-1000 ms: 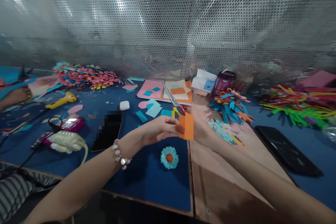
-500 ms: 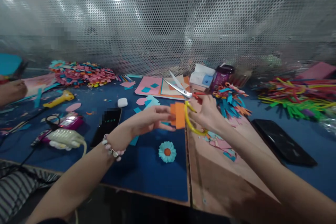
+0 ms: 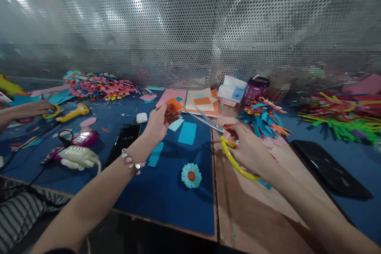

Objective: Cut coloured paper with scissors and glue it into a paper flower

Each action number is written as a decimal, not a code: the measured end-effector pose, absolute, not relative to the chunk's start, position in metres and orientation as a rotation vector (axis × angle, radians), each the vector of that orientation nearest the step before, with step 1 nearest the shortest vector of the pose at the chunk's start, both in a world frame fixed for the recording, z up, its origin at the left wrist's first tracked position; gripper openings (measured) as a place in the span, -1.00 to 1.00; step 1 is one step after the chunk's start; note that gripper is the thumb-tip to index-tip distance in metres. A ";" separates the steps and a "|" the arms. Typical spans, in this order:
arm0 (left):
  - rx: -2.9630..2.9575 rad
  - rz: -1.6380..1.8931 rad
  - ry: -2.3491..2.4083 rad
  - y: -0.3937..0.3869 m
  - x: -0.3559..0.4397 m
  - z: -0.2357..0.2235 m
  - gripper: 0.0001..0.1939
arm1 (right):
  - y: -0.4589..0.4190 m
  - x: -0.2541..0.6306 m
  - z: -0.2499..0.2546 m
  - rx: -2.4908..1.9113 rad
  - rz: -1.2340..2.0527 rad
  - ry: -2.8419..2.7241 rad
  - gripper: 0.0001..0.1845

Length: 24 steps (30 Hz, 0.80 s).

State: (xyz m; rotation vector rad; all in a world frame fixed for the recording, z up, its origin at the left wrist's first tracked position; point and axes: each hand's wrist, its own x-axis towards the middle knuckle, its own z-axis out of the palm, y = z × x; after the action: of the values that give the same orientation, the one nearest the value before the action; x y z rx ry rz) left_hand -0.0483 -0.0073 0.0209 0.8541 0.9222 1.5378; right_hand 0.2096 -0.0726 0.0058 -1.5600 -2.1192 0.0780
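Observation:
My left hand (image 3: 160,122) pinches a piece of orange paper (image 3: 174,105) above the blue tabletop. Yellow-and-red-handled scissors (image 3: 212,124) are in my right hand (image 3: 248,147), blades parted and pointing left. Their tips come close to the orange paper; whether they touch it I cannot tell. Below my hands lies a light blue paper flower (image 3: 191,175) with an orange centre. A blue paper rectangle (image 3: 187,133) is flat on the table behind the flower, and an orange strip (image 3: 202,101) rests on the cream and pink sheets (image 3: 169,94) farther back.
A phone (image 3: 126,139), a white earbud case (image 3: 142,118) and a yellow glue gun (image 3: 74,113) lie to the left. A co-worker's hand (image 3: 40,108) holds scissors at far left. Bundled paper strips (image 3: 262,116) and a black tray (image 3: 330,168) are on the right.
My left hand has moved left and back with orange paper, its wrist turned. The scissors have swung lower right, away from my left hand. An orange strip now shows on the cream sheet.

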 end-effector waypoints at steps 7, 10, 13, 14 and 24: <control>1.251 1.708 1.082 -0.030 -0.033 0.023 -0.89 | -0.100 0.189 0.021 -1.525 0.788 -2.020 -0.71; 1.325 1.667 1.069 -0.043 -0.025 0.025 -0.87 | -0.106 0.183 0.024 -1.493 1.057 -1.946 -0.74; 1.341 1.604 1.009 -0.053 -0.017 0.025 -0.86 | -0.108 0.181 0.024 -1.500 1.132 -1.900 -0.75; 1.349 1.571 0.982 -0.055 -0.015 0.025 -0.86 | -0.108 0.180 0.023 -1.507 1.141 -1.885 -0.74; 1.328 1.396 0.879 -0.063 -0.011 0.024 -0.74 | -0.104 0.181 0.031 -1.514 1.116 -1.902 -0.80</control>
State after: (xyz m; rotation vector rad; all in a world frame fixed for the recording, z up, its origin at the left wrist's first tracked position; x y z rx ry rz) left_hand -0.0110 -0.0627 0.0244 1.3276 0.8793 1.3964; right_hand 0.1814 -0.1043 0.0309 -1.5137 -1.9016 1.1161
